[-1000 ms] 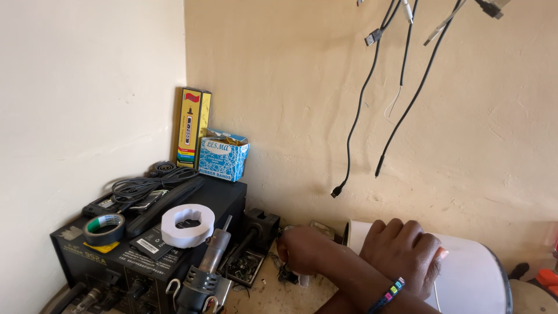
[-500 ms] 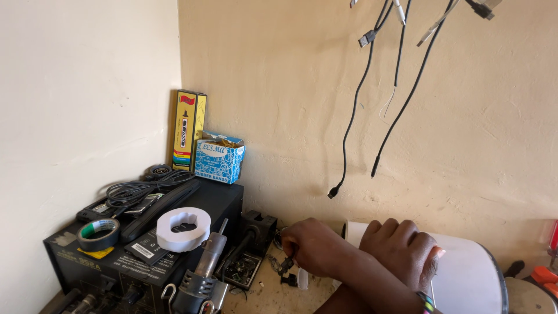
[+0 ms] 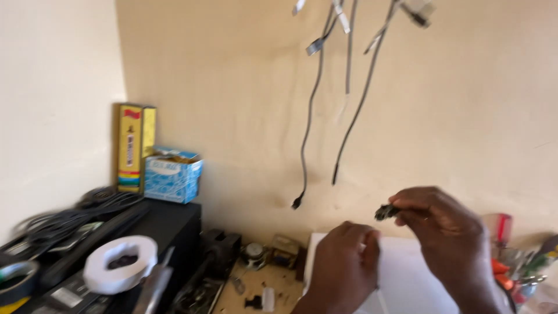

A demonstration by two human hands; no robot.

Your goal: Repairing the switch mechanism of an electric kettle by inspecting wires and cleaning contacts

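My right hand [image 3: 444, 244] is raised in front of the wall, its fingertips pinched on a small dark part [image 3: 385, 211]. My left hand [image 3: 344, 267] is lower and to the left, fingers curled; a thin pale strand shows by its fingertips, and I cannot tell whether it holds it. Both hands hover over a white rounded object [image 3: 401, 273] on the bench. The picture is blurred by motion.
A black box-shaped device [image 3: 168, 221] stands at the left, bearing coiled cables [image 3: 64, 218], a white tape roll [image 3: 121, 270] and a dark tape roll [image 3: 14, 282]. A yellow box [image 3: 129, 148] and a blue box [image 3: 171, 174] sit behind. Cables [image 3: 308, 128] hang on the wall. Small parts litter the bench [image 3: 264, 285].
My right hand has risen from the bench with the small dark part pinched in it. My left hand has lifted too, and the view has swung to the right.
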